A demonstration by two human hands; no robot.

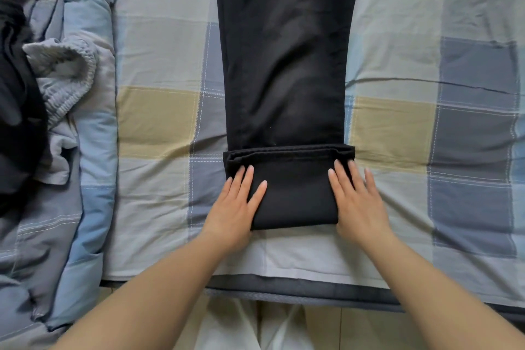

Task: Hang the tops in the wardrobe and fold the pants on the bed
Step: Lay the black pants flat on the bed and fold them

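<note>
Pants (284, 65): black, laid lengthwise on the bed (159, 65), legs stacked, far end running off the top of view. Near end already turned up into a short fold (292, 190), its hems lying across the leg just beyond my fingertips.

Left hand (235, 207): flat, fingers straight and slightly spread, pressing the fold's left edge; outer fingers spill onto the sheet.

Right hand (358, 202): flat, fingers straight and fanned, on the fold's right edge, half on cloth, half on sheet. Neither hand pinches anything.

Also present: quilt (93, 136) bunched along the left; grey garment (68, 77) and a dark one (17, 122) heaped on it, not yet dealt with.

Risks, as I judge them:
- Fold springs open if I lift both palms at once; thick layered hems look stiff.
- Next turn goes crooked if one hand leads, since the leg widens toward the far end.
- Stacked legs may slide apart under the push, leaving a stepped edge.
- Sheet may drag and wrinkle beneath my outer fingers.
</note>
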